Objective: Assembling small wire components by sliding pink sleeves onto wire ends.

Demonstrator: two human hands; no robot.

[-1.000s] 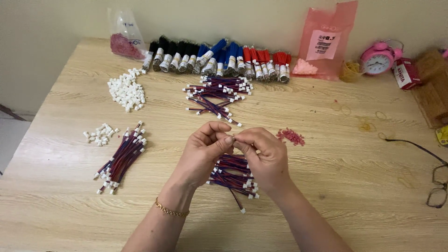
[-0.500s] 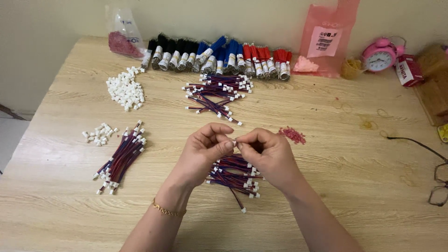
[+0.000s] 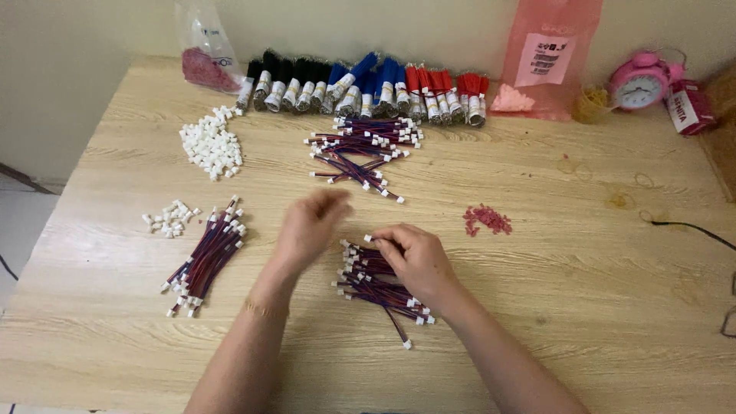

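Right hand (image 3: 414, 257): fingertips pinched on a wire in the wire pile (image 3: 379, 287) at table (image 3: 583, 253) centre. Left hand (image 3: 309, 228): blurred, empty, fingers loosely curled, at 9 o'clock of that pile. Second wire bundle (image 3: 205, 255) further toward 9 o'clock; white connectors (image 3: 211, 143) at 11; wire spools (image 3: 368, 84) at 12.

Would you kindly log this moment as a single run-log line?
left hand: raised, blurred, grip unclear | right hand: fingers on wire bundle | nearby: white connectors, pink bits | surface: wooden table
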